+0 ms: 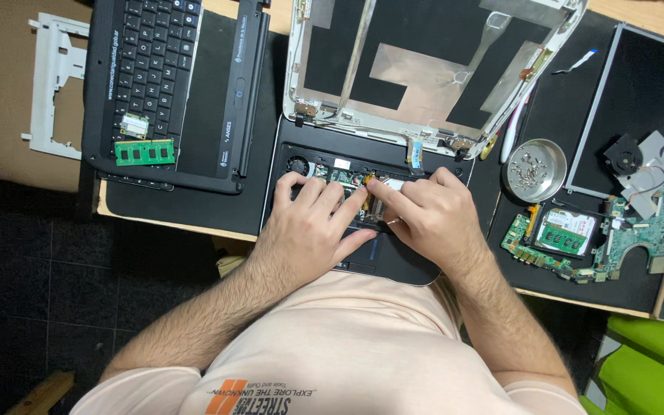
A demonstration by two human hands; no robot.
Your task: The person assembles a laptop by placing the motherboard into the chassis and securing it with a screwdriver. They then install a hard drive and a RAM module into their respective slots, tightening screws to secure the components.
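A small black laptop base (393, 265) lies opened up at the table's front edge, its green board and a round fan (298, 164) showing. My left hand (313, 223) rests flat on it, fingers spread over the board. My right hand (428, 215) lies beside it, fingertips pinching a small part with orange flat cable (368, 201) at the middle of the base. What exactly the fingers grip is too small to tell. The white lid shell (424, 61) with foil and black lining stands open behind the base.
A black keyboard panel (159, 84) carrying a green memory stick (144, 151) and a small card lies at left, a white plastic frame (54, 81) beyond it. At right: a metal screw dish (535, 170), green circuit board (585, 238), fan with heatsink (639, 165), screen panel (639, 100).
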